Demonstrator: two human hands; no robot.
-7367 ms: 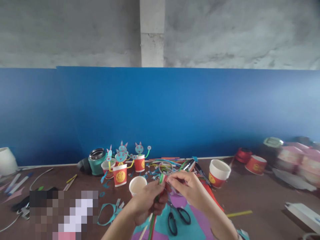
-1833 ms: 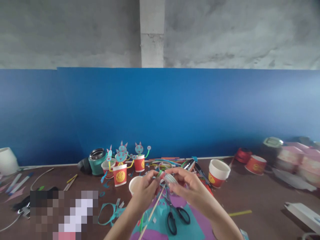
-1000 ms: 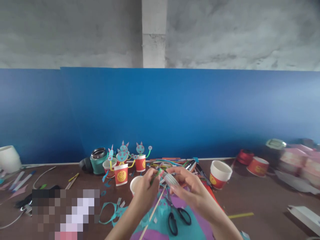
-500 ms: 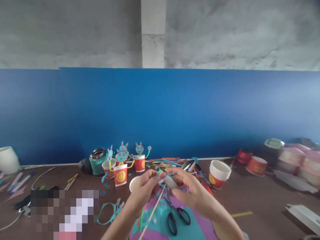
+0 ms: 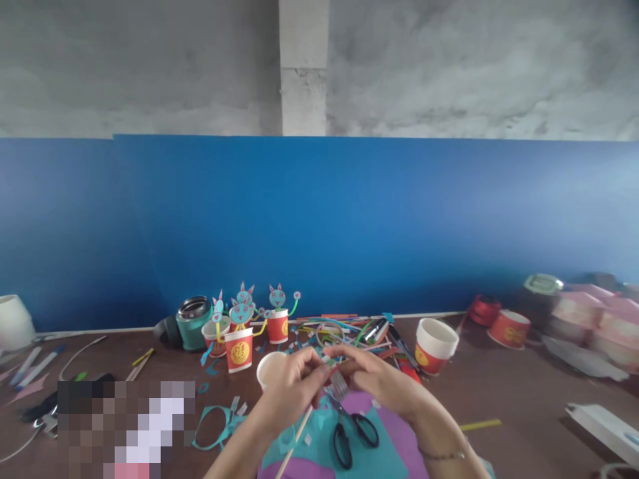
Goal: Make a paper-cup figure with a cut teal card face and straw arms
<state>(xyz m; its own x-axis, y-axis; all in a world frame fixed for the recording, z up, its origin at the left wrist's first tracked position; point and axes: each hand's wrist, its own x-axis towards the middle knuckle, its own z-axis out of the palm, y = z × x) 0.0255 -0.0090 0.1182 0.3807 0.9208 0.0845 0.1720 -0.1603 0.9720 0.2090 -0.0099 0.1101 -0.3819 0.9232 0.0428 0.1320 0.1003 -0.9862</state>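
Note:
Close together at the lower middle, my left hand [image 5: 294, 386] and my right hand [image 5: 372, 376] have their fingertips almost meeting. Between them is a small clear, striped piece [image 5: 339, 384] with a bit of green and red near the fingertips; what exactly it is I cannot tell. The fingers of both hands are bent and pinching around it. A thin wooden stick [image 5: 297, 442] slants down from beneath my left hand. Black-handled scissors [image 5: 352, 436] lie just below the hands on teal and purple sheets [image 5: 389, 459].
Red cups with blue cat faces [image 5: 239, 351] stand behind left, beside a teal jar [image 5: 194, 329]. Pens and coloured strips [image 5: 359, 330] lie behind the hands. Stacked cups [image 5: 435, 346] stand right, a white box [image 5: 606, 426] farther right. A teal paper ring [image 5: 210, 426] lies left.
Both hands have moved slightly down, and the right hand's fingers now reach over toward the left fingertips. The green and red strips that hung below the left hand no longer show there.

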